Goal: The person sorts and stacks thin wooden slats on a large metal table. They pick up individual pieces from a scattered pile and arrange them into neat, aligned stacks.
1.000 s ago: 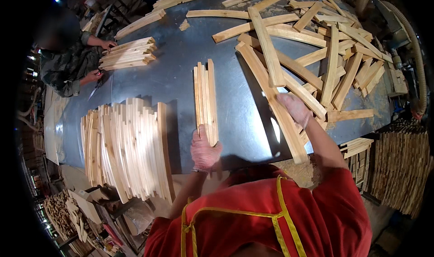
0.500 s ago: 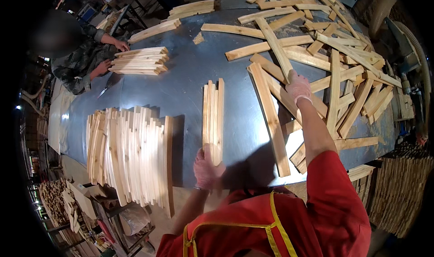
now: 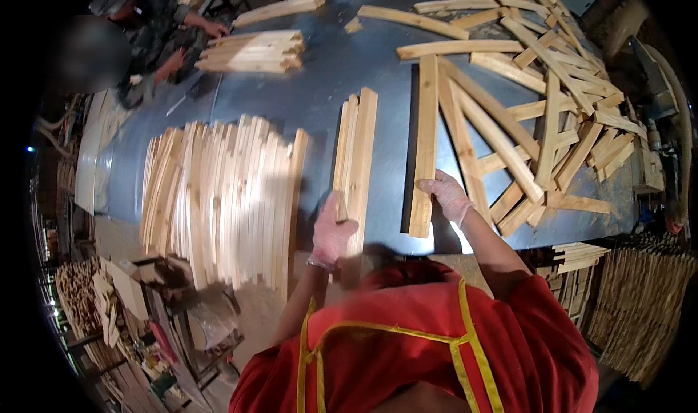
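Note:
In a pinkish work glove, my left hand [image 3: 331, 235] is closed around the near end of a small bundle of wooden slats [image 3: 356, 151], which stand on edge side by side and point away from me. My right hand [image 3: 447, 198], also gloved, grips one wooden slat [image 3: 424, 147] near its close end, thumb on top. This slat lies roughly parallel to the bundle, with a strip of bare metal between them. Just right of it, loose slats [image 3: 502, 129] lean and cross one another.
A wide row of slats [image 3: 225, 202] stands at the left of the metal-topped table [image 3: 269, 97], overhanging its front edge. Across the table, a person's hands [image 3: 171, 64] are by another slat bundle [image 3: 251, 51]. Stacked wood [image 3: 629, 307] is below right.
My right hand has drawn a slat from the pile toward me and leftward, and turned it nearly straight ahead. My left hand stays at the bundle. The whole view has shifted.

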The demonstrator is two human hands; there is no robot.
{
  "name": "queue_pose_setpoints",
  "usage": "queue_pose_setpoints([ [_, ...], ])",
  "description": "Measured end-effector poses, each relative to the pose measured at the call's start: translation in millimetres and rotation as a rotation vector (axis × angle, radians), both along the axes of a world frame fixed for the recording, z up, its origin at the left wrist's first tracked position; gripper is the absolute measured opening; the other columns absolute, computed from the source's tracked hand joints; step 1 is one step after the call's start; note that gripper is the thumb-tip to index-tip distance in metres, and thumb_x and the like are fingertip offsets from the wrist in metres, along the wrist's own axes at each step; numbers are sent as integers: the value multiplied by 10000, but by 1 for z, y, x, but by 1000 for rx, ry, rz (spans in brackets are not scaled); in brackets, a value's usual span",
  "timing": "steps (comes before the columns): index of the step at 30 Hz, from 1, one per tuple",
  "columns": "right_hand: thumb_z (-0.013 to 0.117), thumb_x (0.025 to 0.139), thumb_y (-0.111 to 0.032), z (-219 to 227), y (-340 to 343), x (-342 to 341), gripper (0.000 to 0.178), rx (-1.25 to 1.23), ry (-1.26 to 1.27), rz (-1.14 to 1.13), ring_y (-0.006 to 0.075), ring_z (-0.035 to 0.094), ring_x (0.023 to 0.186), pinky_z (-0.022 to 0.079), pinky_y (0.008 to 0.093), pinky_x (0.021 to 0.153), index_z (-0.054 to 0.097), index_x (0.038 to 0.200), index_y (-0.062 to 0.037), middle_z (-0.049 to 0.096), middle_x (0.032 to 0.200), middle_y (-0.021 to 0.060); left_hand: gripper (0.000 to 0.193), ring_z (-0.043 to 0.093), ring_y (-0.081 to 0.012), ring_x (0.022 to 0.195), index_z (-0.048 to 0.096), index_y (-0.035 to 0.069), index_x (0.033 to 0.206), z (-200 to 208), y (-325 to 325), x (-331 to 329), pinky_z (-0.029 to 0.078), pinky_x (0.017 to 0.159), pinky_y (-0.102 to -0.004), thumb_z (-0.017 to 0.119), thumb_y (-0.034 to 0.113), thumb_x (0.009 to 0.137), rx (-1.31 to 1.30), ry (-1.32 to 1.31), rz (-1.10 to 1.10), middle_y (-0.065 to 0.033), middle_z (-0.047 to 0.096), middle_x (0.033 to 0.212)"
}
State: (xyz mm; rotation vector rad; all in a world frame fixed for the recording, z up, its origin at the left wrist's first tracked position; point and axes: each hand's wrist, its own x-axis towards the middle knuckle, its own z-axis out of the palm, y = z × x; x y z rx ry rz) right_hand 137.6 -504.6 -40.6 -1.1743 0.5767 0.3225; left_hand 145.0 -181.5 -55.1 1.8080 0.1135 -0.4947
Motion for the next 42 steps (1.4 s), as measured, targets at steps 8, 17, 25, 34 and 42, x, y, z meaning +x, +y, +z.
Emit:
queue_pose_setpoints([
  [8, 753, 906, -356, -4, 184, -48, 845, -694, -14, 901, 398, 713, 1091, 546, 451, 978, 364, 1577, -21, 721, 1179, 299, 776, 592, -320, 1279, 486, 50, 1512, 38, 69, -22, 516, 1058, -401, 769, 61, 790, 161, -296, 127, -189, 582, 1435],
  [17, 656, 924, -372, -41, 186, 43, 528, -728, -537, 938, 423, 663, 1200, 523, 461, 1024, 664, 1344, -52, 710, 1254, 265, 791, 585, -432, 1279, 482, 62, 1503, 65, 37, 1, 502, 1077, -465, 773, 152, 773, 313, -392, 15, -248, 561, 1425],
  [25, 803, 811, -302, 24, -57, -5, 695, -1639, 170, 190, 407, 649, 1121, 532, 488, 988, 528, 1402, -60, 659, 1189, 206, 924, 594, -453, 1227, 399, 119, 1574, 22, -40, 3, 515, 1029, -511, 797, 295, 758, 672, -336, -194, -257, 516, 1463],
  [34, 675, 965, -188, -37, -76, -17, 403, 196, -79, -301, 197, 699, 825, 607, 354, 709, 634, 1324, -7, 717, 1004, 91, 928, 585, -421, 1235, 362, 137, 1580, 15, -62, -3, 505, 1028, -508, 800, 364, 793, 951, -335, -312, -215, 480, 1471],
  [42, 713, 903, -167, -4, -30, 17, 388, -223, 53, 134, 131, 621, 776, 524, 295, 639, 676, 1258, -13, 679, 931, 36, 911, 614, -440, 1215, 393, 157, 1571, 20, -66, -1, 533, 1026, -490, 819, 282, 775, 933, -256, -252, -217, 550, 1406],
])
